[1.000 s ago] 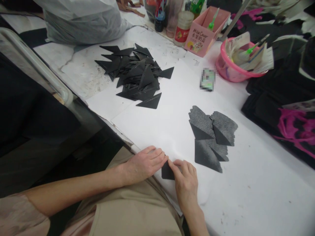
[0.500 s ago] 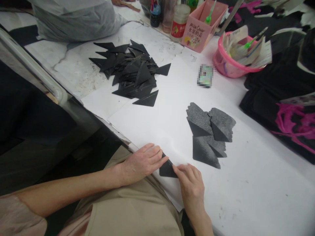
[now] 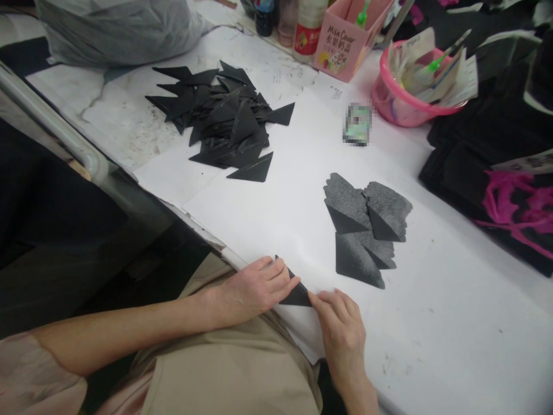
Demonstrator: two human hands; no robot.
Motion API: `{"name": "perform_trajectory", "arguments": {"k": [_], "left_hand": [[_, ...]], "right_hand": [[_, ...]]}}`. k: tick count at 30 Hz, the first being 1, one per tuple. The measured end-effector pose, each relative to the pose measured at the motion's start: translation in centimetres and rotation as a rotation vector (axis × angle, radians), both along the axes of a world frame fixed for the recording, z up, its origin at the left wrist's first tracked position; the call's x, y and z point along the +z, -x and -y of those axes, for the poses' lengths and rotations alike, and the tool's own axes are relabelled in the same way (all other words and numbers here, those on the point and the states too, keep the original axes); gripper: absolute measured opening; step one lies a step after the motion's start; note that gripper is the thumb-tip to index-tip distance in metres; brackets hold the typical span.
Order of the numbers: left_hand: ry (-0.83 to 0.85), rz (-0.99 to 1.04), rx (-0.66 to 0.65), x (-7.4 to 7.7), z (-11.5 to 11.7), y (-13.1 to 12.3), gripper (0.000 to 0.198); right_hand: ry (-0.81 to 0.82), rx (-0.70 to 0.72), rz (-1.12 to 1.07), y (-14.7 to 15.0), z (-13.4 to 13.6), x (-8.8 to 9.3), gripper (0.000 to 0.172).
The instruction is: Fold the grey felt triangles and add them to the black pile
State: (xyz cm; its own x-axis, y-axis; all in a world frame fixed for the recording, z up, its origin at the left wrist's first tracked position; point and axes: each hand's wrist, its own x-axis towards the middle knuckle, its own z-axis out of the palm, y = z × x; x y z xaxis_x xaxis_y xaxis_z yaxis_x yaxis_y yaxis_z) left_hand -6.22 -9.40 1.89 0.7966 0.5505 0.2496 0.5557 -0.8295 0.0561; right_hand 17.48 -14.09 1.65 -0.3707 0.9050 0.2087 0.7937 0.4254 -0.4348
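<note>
A small black triangle piece [image 3: 296, 294] lies on white paper [image 3: 276, 213] at the table's near edge. My left hand [image 3: 254, 286] rests flat on its left part, fingers together and stretched over it. My right hand [image 3: 343, 328] touches its right corner with the fingertips. To the right of the piece lies a small group of grey-sprayed triangles [image 3: 365, 227]. A heap of several plain black triangles [image 3: 224, 121] sits farther back on the left.
A pink bowl [image 3: 400, 106] with papers and brushes, a pink box [image 3: 343, 43] and bottles [image 3: 307, 26] stand at the back. Black and pink fabric [image 3: 496, 178] covers the right side. A grey plastic bag [image 3: 116, 29] lies back left. A metal rail [image 3: 56, 129] borders the table's left.
The black triangle has shifted and turned under my fingers, showing more of its long edge. My right hand slid slightly right and toward me. The view tilted down a little.
</note>
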Motion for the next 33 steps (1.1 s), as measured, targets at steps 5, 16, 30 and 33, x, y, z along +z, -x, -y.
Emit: {"name": "perform_trajectory", "arguments": {"k": [5,16,30,33], "left_hand": [[0.05,0.006,-0.012,-0.1,-0.1,-0.5,0.029],[0.051,0.009,-0.037,0.1,0.2,-1.4,0.03],[0.105,0.011,-0.104,0.3,-0.1,-2.2,0.029],[0.114,0.001,-0.134,0.5,-0.1,-2.3,0.028]], "right_hand": [[-0.012,0.004,0.025,0.0,0.1,0.3,0.028],[-0.013,-0.071,-0.03,-0.2,1.0,-0.2,0.022],[-0.038,-0.081,-0.062,-0.8,1.4,-0.5,0.029],[-0.045,-0.089,-0.046,-0.8,1.5,-0.6,0.03]]}}
